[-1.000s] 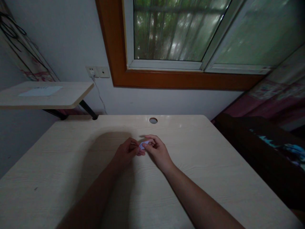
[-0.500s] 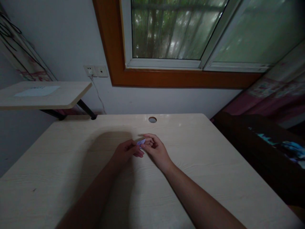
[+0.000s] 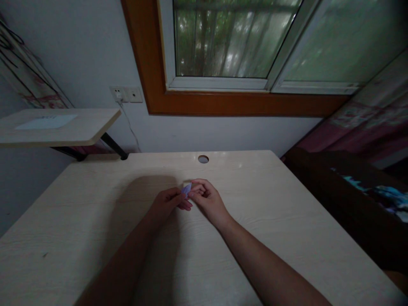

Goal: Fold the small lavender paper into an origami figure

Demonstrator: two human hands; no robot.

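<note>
A small, pale purple folded piece of paper [image 3: 186, 189] is pinched between my two hands, just above the desk. My left hand [image 3: 168, 201] grips its left side between thumb and forefinger, the other fingers curled beneath. On the other side, my right hand [image 3: 207, 197] holds the lower right edge with thumb and fingertips. The upper corner of the paper sticks up between the hands. Fingers cover its lower part, so its full shape cannot be made out.
The pale wooden desk [image 3: 223, 255] has a round cable hole [image 3: 203, 159] near its back edge. A raised shelf [image 3: 95, 127] on black legs stands at the back left, bearing a paper sheet [image 3: 47, 122]. Behind are a wall socket [image 3: 126, 94] with a white cable and a window [image 3: 223, 42].
The purple paper has turned more upright between my fingers, its tip shifting slightly left. Both hands stay in nearly the same place. The view has shifted a little.
</note>
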